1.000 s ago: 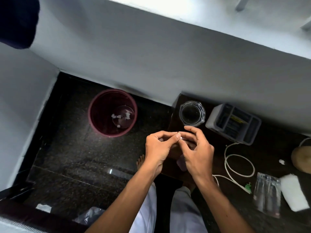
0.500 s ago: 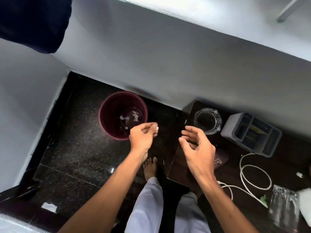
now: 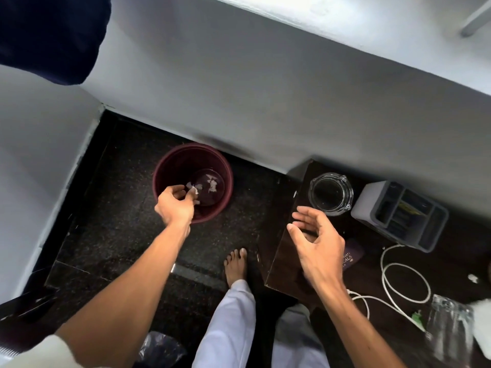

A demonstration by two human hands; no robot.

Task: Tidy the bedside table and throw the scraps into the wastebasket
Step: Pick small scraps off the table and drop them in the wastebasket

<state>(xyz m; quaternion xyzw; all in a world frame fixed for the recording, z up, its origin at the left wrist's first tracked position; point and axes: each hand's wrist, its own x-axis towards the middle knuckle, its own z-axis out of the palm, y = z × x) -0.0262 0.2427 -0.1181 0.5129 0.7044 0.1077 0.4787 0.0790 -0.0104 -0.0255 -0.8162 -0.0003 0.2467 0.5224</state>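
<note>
The maroon wastebasket [image 3: 159,171] stands on the dark floor by the wall, with white scraps [image 3: 212,184] lying at its bottom. My left hand [image 3: 174,205] reaches over its near rim, fingers curled, and pinches a small white scrap [image 3: 195,191] at the fingertips above the opening. Over the left corner of the dark brown bedside table [image 3: 284,264] my right hand [image 3: 316,240] hovers with relaxed fingers and holds nothing. One more white scrap [image 3: 473,278] lies on the table at the far right.
On the table stand a glass ashtray [image 3: 330,193] and a grey organizer [image 3: 398,213], with a white cable [image 3: 403,282], a dark card [image 3: 352,254] and a clear glass [image 3: 449,330]. My bare foot [image 3: 236,264] is between basket and table. A plastic bag [image 3: 159,349] lies on the floor.
My left hand took the scrap from between both hands and carried it left and forward over the wastebasket. My right hand opened and stayed above the table corner.
</note>
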